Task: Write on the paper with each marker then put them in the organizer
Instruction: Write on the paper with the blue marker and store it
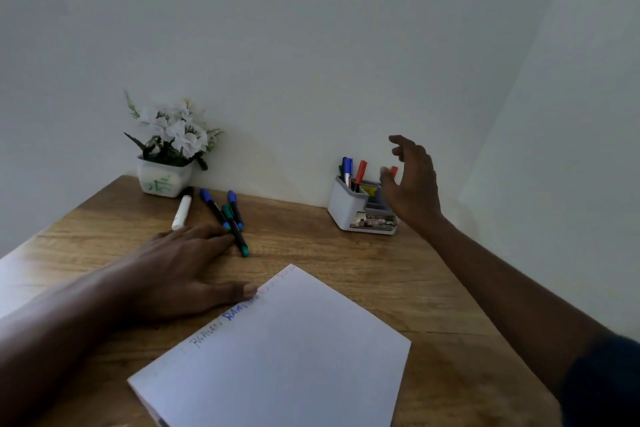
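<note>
My right hand point(412, 180) hangs over the organizer point(349, 208) far right, grip slack and empty, while my left hand point(180, 267) lies flat on the bench point(346, 253), grip open, beside four loose markers point(215, 209), which a careless nudge might roll away from the paper point(294, 350).

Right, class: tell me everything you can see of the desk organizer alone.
The organizer is a small white plastic-looking box with grey inner compartments. It stands upright on the wooden table near the wall. Its tall left compartment holds a blue-capped marker and a red-capped marker, standing up; another red cap shows further right. A low front tray holds something printed, too blurred to read. The right hand hangs open before its right side, hiding part; contact cannot be told.
</note>
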Demonstrator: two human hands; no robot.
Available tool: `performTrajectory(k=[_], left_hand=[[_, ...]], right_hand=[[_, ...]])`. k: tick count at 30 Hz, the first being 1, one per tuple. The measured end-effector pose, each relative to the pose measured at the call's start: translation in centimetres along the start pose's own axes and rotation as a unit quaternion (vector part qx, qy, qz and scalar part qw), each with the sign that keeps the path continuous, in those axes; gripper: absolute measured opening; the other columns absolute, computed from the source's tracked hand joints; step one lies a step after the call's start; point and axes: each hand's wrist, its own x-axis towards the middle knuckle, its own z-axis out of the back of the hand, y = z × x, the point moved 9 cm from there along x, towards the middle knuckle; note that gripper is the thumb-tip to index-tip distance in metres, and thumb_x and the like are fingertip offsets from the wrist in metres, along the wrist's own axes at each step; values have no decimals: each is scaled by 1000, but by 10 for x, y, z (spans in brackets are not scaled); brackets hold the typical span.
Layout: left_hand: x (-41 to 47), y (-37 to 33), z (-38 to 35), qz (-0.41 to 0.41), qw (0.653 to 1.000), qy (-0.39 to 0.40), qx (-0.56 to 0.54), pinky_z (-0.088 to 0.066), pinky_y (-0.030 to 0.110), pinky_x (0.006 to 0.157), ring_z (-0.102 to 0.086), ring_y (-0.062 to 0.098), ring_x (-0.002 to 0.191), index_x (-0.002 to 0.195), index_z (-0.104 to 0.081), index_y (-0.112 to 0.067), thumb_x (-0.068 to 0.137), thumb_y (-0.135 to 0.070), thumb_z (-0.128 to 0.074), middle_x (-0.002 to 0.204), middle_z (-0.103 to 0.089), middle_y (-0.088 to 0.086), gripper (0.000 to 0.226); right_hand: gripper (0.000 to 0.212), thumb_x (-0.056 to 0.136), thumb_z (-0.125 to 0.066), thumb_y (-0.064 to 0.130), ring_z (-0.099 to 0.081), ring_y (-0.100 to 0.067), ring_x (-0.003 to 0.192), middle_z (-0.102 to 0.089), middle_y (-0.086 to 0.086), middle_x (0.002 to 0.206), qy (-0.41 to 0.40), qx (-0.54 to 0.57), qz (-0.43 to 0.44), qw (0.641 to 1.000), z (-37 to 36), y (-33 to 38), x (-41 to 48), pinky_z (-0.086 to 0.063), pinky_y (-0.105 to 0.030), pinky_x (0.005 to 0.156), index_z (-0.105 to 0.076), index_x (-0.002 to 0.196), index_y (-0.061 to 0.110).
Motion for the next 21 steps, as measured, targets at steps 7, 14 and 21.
performTrajectory(k=[7, 14, 21], left_hand=[[1, 3, -2, 7, 1000, -17, -8, -17, 35, 124, -19, 10, 152, 159, -22, -35, 70, -98, -29, 167, -17, -13, 109], [0, 2, -2, 23, 1000, -7, -4, -17, 38, 123, -18, 13, 152, 159, -21, -33, 78, -91, -36, 167, -16, -11, 101], [1, 4, -1, 19, 1000, -4, -7, -20, 42, 123, -21, 16, 152, 158, -24, -32, 76, -92, -36, 167, -19, -8, 103]], right_hand=[[29, 89, -73, 12, -66, -7, 91, -67, 5, 106, 165, 236, -66, 955, -21, 88, -67, -52, -13, 72, -64, 114, 27], [5, 86, -71, 26, -72, -18, 87, -73, 2, 93, 333, 208, -153, 907, -113, 127, -75, -62, -39, 82, -68, 87, 30], [19, 86, -67, 15, -76, -29, 78, -74, -16, 84, 362, 154, -231, 890, -191, 133, -38, -64, -44, 77, -71, 98, 1]])
